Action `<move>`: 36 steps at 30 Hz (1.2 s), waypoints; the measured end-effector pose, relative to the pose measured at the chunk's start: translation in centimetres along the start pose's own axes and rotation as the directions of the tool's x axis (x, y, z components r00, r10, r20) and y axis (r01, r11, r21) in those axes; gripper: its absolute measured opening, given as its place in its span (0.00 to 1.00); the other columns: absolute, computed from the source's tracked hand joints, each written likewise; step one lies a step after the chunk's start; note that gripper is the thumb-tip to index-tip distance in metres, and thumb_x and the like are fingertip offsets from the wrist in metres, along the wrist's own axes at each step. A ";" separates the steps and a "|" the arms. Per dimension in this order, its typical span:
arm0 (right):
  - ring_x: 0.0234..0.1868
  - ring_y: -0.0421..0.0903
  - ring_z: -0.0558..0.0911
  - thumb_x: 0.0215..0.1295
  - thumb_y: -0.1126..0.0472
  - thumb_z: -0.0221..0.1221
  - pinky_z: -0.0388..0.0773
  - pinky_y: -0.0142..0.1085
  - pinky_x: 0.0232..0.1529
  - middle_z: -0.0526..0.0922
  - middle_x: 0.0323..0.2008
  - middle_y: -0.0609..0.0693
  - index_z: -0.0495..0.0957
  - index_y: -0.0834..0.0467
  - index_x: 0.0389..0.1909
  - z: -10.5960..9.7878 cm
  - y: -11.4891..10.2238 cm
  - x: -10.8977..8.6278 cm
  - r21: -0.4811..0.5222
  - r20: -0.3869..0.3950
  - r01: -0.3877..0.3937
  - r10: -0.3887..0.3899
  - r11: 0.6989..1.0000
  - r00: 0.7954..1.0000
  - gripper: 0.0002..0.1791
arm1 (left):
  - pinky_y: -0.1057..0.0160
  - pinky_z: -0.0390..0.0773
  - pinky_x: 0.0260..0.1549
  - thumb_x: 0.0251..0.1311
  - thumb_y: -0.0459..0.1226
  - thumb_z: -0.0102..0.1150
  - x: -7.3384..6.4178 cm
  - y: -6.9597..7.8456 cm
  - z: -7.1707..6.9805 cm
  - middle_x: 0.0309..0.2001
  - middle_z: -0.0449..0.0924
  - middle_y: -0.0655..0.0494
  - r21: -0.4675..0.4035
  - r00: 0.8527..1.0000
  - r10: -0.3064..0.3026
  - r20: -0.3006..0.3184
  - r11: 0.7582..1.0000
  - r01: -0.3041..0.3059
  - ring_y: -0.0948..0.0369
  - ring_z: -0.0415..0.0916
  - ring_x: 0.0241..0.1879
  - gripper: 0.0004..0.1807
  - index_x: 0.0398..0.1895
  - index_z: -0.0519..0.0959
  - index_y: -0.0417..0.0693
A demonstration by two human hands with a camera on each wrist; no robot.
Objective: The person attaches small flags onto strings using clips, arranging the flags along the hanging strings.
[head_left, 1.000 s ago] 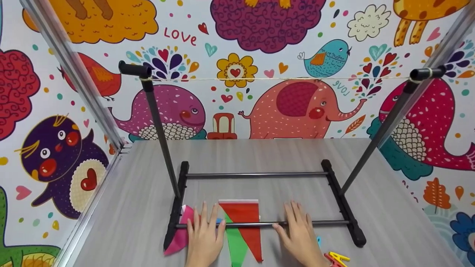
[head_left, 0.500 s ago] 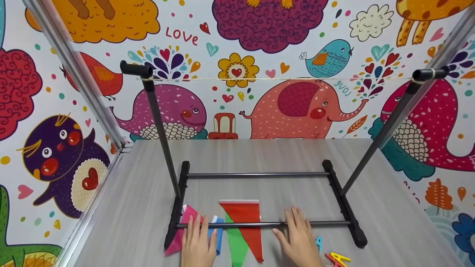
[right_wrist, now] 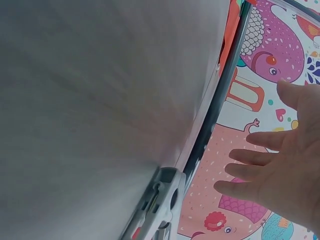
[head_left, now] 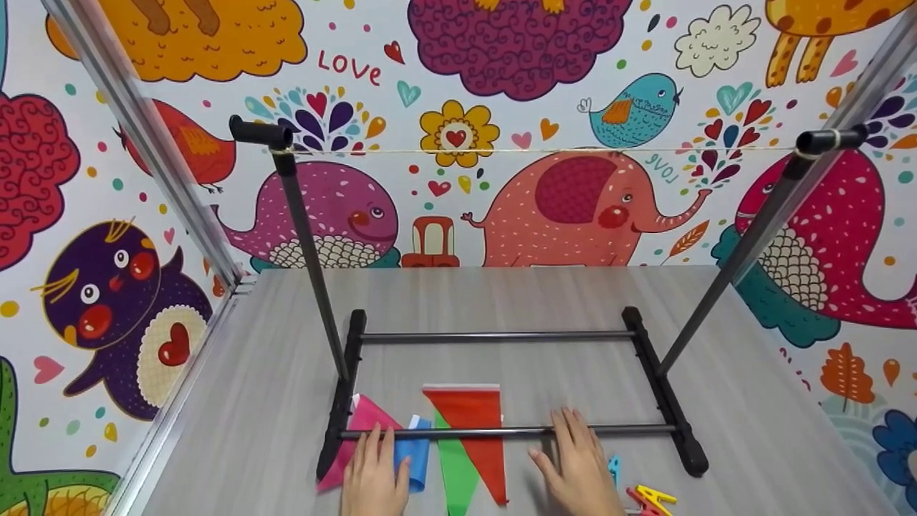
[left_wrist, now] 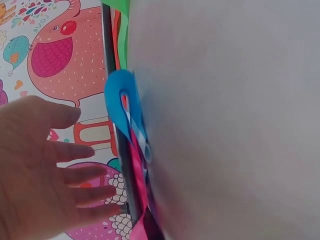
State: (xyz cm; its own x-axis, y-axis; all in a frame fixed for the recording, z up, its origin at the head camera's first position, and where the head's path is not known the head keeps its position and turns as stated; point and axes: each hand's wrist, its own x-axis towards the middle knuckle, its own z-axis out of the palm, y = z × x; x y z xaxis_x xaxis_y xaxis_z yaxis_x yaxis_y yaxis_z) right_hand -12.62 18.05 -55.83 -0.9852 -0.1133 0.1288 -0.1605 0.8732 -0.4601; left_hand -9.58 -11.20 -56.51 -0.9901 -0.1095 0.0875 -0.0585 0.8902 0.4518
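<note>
Left fingers (head_left: pixel 372 448) withdrew; wrist view alone shows blue flag (left_wrist: pixel 114 102) edgewise

Stand (head_left: pixel 709 301) on tbl (head_left: pixel 215 430). From base (head_left: pixel 494 337) ctr: flags (head_left: pixel 483 408) 7–8 o'clock, L hand (head_left: pixel 376 473) 7–8; R hand (head_left: pixel 582 466) 4–5, clips (head_left: pixel 655 494) 4–5. Cord (head_left: pixel 387 152) betw. posts (head_left: pixel 311 265). Wall (head_left: pixel 444 201) 12.

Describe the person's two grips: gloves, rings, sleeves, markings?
Left grip and right grip: bare human hands, four fingers and a thumb each. No gloves, rings or markings visible. Forearms are out of frame, so sleeves can't be told.
</note>
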 end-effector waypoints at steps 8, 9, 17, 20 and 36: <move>0.57 0.63 0.73 0.61 0.48 0.63 0.69 0.59 0.54 0.76 0.52 0.63 0.75 0.66 0.54 -0.5 0.2 -0.3 -0.017 -0.054 0.044 -0.045 0.999 0.998 0.29 | 0.35 0.65 0.52 0.59 0.43 0.60 0.3 -1.2 -0.8 0.58 0.69 0.36 0.053 0.996 -0.087 0.008 0.995 0.086 0.35 0.64 0.58 0.26 0.56 0.75 0.35; 0.56 0.62 0.74 0.61 0.49 0.64 0.70 0.58 0.53 0.77 0.51 0.62 0.76 0.66 0.53 -0.6 0.3 -0.3 -0.020 -0.062 0.046 -0.048 0.999 0.997 0.28 | 0.35 0.66 0.51 0.59 0.43 0.61 0.3 -1.4 -0.9 0.57 0.70 0.36 0.057 0.995 -0.096 -0.004 0.994 0.096 0.35 0.64 0.58 0.25 0.55 0.75 0.35; 0.46 0.57 0.80 0.58 0.53 0.67 0.76 0.52 0.46 0.81 0.42 0.57 0.79 0.65 0.45 -0.8 0.5 -0.4 -0.023 -0.072 0.016 -0.017 1.000 0.997 0.21 | 0.34 0.69 0.46 0.57 0.41 0.62 0.1 -2.4 -1.3 0.56 0.68 0.32 0.052 0.993 -0.088 -0.081 0.994 0.093 0.33 0.65 0.55 0.23 0.50 0.76 0.31; 0.44 0.57 0.80 0.57 0.55 0.67 0.77 0.51 0.44 0.81 0.41 0.58 0.80 0.65 0.44 -0.9 0.6 -0.5 -0.007 -0.075 0.003 -0.003 1.000 0.997 0.19 | 0.34 0.69 0.45 0.56 0.40 0.63 0.1 -2.6 -1.3 0.56 0.68 0.32 0.053 0.993 -0.077 -0.091 0.995 0.083 0.34 0.65 0.54 0.22 0.49 0.77 0.31; 0.39 0.55 0.85 0.50 0.72 0.69 0.81 0.40 0.40 0.85 0.37 0.58 0.83 0.66 0.39 -2.9 2.9 -1.1 0.300 -0.207 -0.035 0.101 0.953 0.973 0.13 | 0.40 0.74 0.46 0.53 0.32 0.65 -0.2 -2.4 -0.8 0.53 0.73 0.33 -0.033 0.986 -0.062 -0.153 0.998 0.058 0.38 0.72 0.52 0.18 0.46 0.78 0.30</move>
State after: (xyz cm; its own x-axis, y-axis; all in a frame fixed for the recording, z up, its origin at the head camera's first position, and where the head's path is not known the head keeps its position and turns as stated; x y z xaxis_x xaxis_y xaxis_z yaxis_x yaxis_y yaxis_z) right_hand -11.80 22.07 -54.80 -0.9625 0.0760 0.2605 -0.1366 0.6940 -0.7069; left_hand -9.11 -13.64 -56.85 -0.9534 -0.2309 0.1944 -0.1111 0.8672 0.4855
